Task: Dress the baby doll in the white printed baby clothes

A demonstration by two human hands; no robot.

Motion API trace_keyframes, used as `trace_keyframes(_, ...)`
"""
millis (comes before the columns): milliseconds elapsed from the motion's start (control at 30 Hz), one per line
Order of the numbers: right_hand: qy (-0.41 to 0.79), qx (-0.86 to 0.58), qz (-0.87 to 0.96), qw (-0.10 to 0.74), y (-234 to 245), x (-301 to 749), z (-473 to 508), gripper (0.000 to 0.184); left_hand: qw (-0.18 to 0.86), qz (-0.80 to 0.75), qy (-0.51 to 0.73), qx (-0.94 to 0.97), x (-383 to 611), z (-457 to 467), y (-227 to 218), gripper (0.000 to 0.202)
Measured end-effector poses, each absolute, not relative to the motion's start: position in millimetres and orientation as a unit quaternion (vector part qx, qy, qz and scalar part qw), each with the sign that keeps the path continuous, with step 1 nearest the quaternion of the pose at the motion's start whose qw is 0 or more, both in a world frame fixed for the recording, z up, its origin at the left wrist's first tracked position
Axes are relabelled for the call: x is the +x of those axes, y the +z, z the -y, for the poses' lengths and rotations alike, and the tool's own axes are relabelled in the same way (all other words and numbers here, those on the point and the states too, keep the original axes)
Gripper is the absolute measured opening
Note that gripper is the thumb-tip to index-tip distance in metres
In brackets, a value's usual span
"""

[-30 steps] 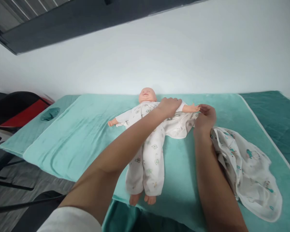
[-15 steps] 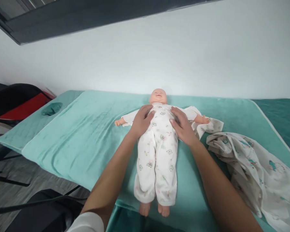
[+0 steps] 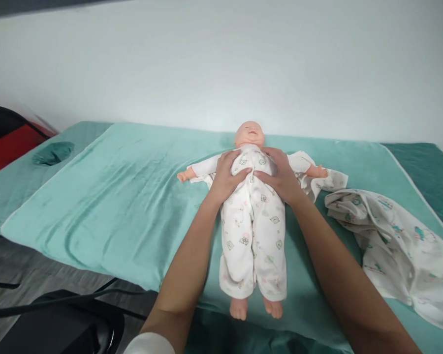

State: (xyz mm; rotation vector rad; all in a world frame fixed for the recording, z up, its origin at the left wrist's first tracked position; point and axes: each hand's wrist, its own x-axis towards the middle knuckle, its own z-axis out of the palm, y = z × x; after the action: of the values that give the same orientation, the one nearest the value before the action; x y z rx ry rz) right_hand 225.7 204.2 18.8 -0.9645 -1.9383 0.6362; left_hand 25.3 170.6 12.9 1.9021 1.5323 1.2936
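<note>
A baby doll (image 3: 249,134) lies on its back, arms spread, head toward the wall and bare feet toward me. It wears a white printed outfit (image 3: 253,216) with long legs and plain white sleeves. My left hand (image 3: 229,177) grips the left side of the doll's torso, while my right hand (image 3: 278,174) grips the right side. Both thumbs rest on the front, their tips almost meeting at the middle. The other fingers reach up along the chest and sides, partly hidden. Beneath the doll's right-hand arm lies a piece of printed white cloth (image 3: 334,180).
A crumpled white printed cloth (image 3: 402,246) lies at the right. All this rests on a padded table with a green cover (image 3: 125,196), against a white wall (image 3: 206,64). The table has a face hole (image 3: 53,153) at left. A black chair (image 3: 55,324) stands lower left.
My hands have closed around the doll's torso, and the thumbs have come inward to the middle of its front. The view has tilted down and shifted left, so the doll appears further right.
</note>
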Motion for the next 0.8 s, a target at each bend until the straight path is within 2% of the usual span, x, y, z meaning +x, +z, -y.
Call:
trace_keyframes(167,0.219,-0.418,0.791,0.389,27,211,-218,0.082,0.186,-0.556,0.413,0.697,24,-173,17,0.070)
trace_keyframes(433,0.191,-0.415,0.812,0.363,26,207,-225,0.084,0.160,-0.554,0.400,0.712,23,-176,15,0.056)
trace_keyframes(633,0.158,-0.419,0.822,0.353,28,206,-225,0.075,0.124,-0.541,0.420,0.718,26,-174,16,0.048)
trace_keyframes(800,0.137,-0.441,0.819,0.342,31,202,-220,0.055,0.086,-0.561,0.402,0.719,29,-173,16,0.047)
